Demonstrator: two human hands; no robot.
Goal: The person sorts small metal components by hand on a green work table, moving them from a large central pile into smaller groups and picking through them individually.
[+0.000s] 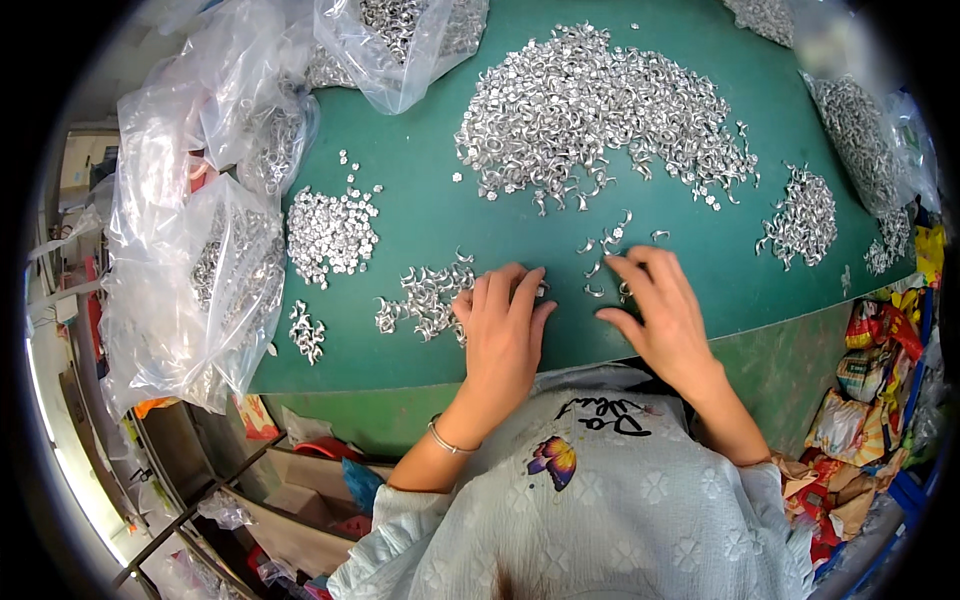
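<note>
My left hand (503, 325) lies over the right edge of a loose pile of small curved silver metal pieces (428, 300). Its fingers are stretched out and slightly apart, thumb off to the side, and a bit of silver shows by the index fingertip. A gap separates it from my right hand (662, 308), which is bent over the table with thumb and index finger apart. Several stray metal pieces (594, 268) lie beside and partly under those right fingers. What sits under both palms is hidden.
Beyond my hands spreads a large heap of silver pieces (590, 115) on the green table (400, 165). Small flower-shaped pieces (332, 232) and a little cluster (306, 332) lie left; another pile (803, 217) lies right. Filled plastic bags (225, 260) line the left edge.
</note>
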